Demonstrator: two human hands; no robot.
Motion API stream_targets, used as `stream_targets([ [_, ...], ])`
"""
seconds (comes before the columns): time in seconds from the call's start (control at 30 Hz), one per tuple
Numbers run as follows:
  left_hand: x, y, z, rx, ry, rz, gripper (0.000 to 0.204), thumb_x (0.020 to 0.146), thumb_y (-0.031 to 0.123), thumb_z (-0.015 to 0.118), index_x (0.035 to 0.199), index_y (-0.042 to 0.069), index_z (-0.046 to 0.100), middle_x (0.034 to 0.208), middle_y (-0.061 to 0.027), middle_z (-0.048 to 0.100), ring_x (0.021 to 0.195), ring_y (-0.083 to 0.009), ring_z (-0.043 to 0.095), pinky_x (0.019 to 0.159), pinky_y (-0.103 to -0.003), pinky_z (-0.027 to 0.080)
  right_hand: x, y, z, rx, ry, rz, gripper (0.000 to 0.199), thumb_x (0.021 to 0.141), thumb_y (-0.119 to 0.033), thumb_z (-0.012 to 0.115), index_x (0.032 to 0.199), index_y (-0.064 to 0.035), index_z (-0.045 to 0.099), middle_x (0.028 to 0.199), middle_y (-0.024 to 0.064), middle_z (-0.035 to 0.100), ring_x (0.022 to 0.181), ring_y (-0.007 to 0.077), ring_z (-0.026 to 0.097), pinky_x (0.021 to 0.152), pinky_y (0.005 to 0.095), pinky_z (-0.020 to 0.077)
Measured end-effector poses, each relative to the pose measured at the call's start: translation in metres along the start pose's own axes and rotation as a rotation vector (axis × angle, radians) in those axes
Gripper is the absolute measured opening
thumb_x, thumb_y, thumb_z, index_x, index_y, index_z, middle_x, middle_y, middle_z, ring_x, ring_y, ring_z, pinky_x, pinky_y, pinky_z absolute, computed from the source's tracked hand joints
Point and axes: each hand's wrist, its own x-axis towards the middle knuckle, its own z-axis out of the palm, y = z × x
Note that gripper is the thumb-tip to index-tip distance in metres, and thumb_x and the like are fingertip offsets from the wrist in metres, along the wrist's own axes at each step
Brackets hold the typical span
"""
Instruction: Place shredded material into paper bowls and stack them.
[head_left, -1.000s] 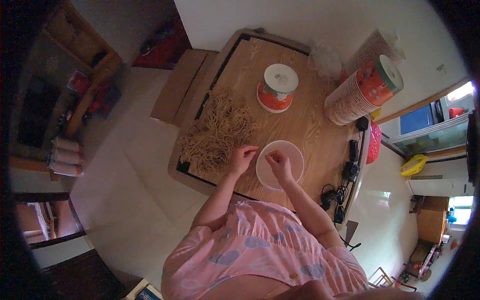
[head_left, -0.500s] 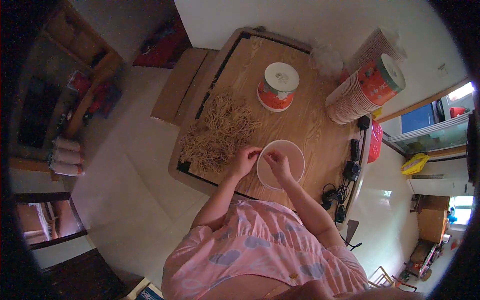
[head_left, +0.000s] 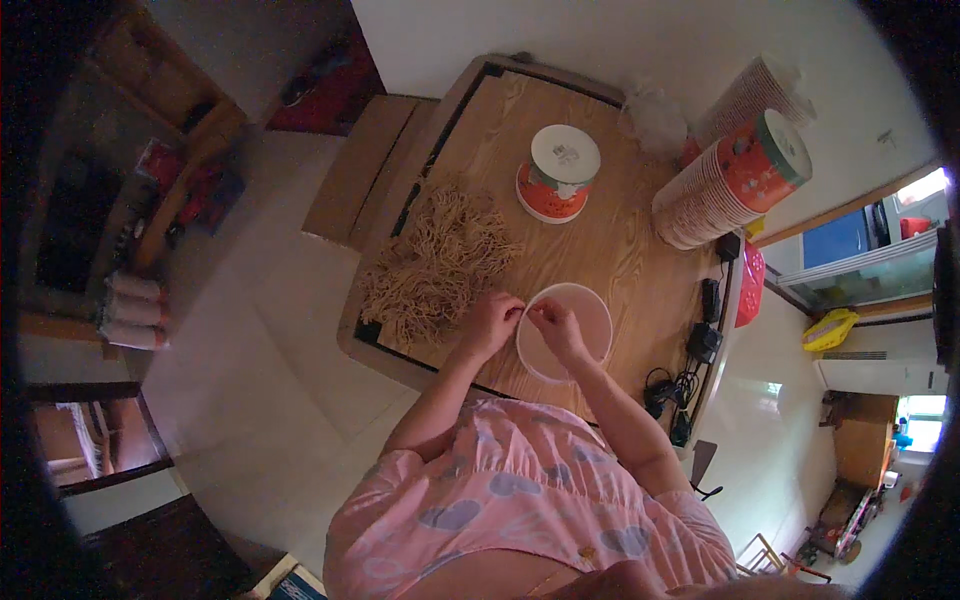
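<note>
A paper bucket (head_left: pixel 590 350) with a white rim stands mouth up on the wood-grain table (head_left: pixel 640 290), close in front of me. My left hand (head_left: pixel 492 325) is at the outside of its left rim, fingers pinched together. Over the bucket's mouth, my right hand (head_left: pixel 557 327) reaches to the inner side of that same rim, also with closed fingertips. Whatever is between the fingers is too small to make out. Left of my left hand lies a loose heap of tan twisted cords (head_left: pixel 440 260).
Upside-down red and green paper buckets (head_left: pixel 553 195) sit at the table's back. Tall nested bucket stacks (head_left: pixel 715 190) lean at the far right beside a clear plastic bag (head_left: pixel 655 122). Black adapters and cables (head_left: pixel 690 370) line the right edge. A cardboard box (head_left: pixel 365 170) is left of the table.
The bucket has shifted very slightly to the right. Both hands stay at its left rim with little movement, the right hand's fingertips still just inside.
</note>
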Motion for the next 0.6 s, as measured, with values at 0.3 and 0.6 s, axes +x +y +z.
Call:
stream_targets([
  [0.3, -0.002, 0.001, 0.006, -0.579, -0.316, -0.505, 0.013, 0.077, 0.008, 0.054, 0.087, 0.001, 0.055, 0.073, -0.0053, 0.056, 0.064, -0.0148, 0.054, 0.058, -0.029, 0.045, -0.070, -0.062, 0.008, -0.957, -0.359, -0.472, 0.024, 0.076, -0.013, 0.052, 0.099, -0.0043, 0.052, 0.087, 0.0099, 0.057, 0.077, 0.0223, 0.056, 0.059, 0.0312, 0.0444],
  [0.6, -0.012, -0.035, 0.037, -0.985, -0.311, -0.793, 0.022, 0.080, 0.005, 0.046, 0.101, 0.004, 0.048, 0.075, -0.0052, 0.054, 0.063, -0.0133, 0.052, 0.054, -0.025, 0.044, -0.062, -0.082, 0.028, -1.234, -0.524, -0.708, 0.029, 0.072, -0.018, 0.051, 0.099, -0.0081, 0.053, 0.087, 0.0103, 0.056, 0.084, 0.0286, 0.055, 0.069, 0.0396, 0.0464],
])
